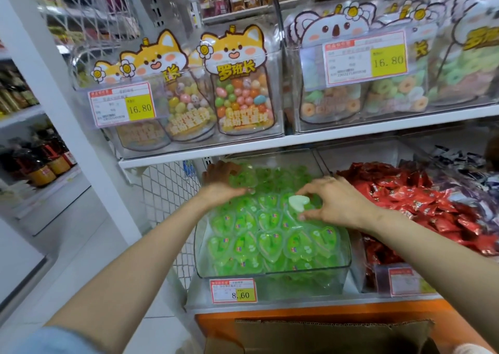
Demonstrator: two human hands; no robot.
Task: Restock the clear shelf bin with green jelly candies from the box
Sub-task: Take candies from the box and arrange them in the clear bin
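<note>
Shelves surround the nearly full bin (pixel 272 271), where the left hand (pixel 225 183) lies spread on jellies (pixel 270 241) at its back and the right hand (pixel 333 201) pinches one upturned jelly (pixel 298 201) mid-bin; best flip it label-up and press flat.

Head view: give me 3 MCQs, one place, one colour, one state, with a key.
1. The green jelly candies' clear bin sits:
A. on the top shelf
B. left of the red packets
C. on the floor

2. The price tag on that bin has a panel that is:
A. yellow
B. blue
C. black

3. The right hand:
A. hangs empty
B. grips the cardboard box
C. pinches a pale heart-shaped candy

Key: B, red packets fill the next bin to its right; A, 8.60 sits on yellow; C, fingertips close around the heart.
</note>
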